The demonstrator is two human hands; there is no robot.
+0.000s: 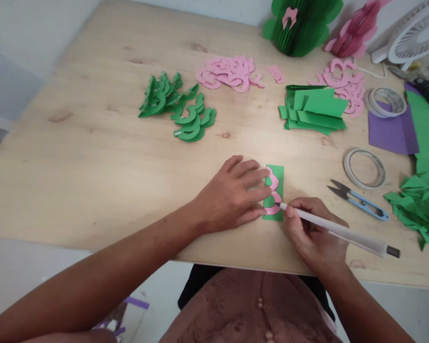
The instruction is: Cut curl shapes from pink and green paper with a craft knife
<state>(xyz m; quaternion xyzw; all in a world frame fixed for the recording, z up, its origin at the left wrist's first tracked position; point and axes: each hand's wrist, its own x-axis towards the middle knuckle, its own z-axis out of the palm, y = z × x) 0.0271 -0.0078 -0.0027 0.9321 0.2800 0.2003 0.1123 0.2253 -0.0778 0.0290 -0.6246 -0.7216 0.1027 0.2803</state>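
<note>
My right hand (316,233) grips a white pen (329,225). Its tip touches the edge of a pink curved paper cutout (276,196), which lies on a small green paper rectangle (279,171) near the table's front edge. My left hand (236,195) rests flat from the left, fingers spread, with fingertips pressing on the pink cutout and the green paper. To the right of the pen lie thread snips (364,202) with light blue handles, beside a roll of tape (346,166).
Green curved cutouts (191,124) and pink cutouts (229,74) lie farther back on the wooden table (110,157). Green paper pieces (318,107), more tape rolls (370,102), purple paper (393,131) and green scraps (418,205) sit rightward. Honeycomb paper shapes (300,33) and a fan (418,35) stand behind.
</note>
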